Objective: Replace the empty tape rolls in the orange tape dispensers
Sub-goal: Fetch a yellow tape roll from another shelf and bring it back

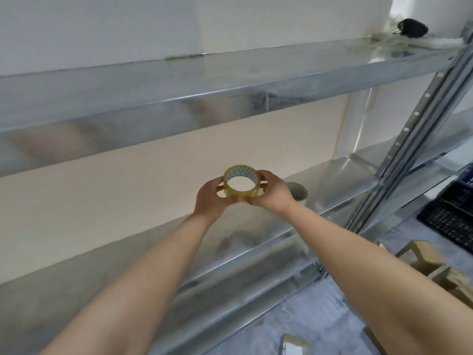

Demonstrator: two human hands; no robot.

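Observation:
A yellowish clear tape roll (240, 196) with a patterned inner core is held up in front of the metal shelving, its hole facing me. My left hand (211, 198) grips its left side and my right hand (272, 192) grips its right side, fingers curled round the rim. Just behind my right hand, a second, greyish tape roll (298, 192) stands on the middle shelf (340, 175). No orange tape dispenser is in view.
Galvanised steel shelving fills the view, with an upper shelf (230, 73) carrying a dark object (413, 28) and tangled string. A perforated upright post (414, 129) stands at right. Beyond it are a black crate (453, 216) and cardboard boxes (430, 260) on the floor.

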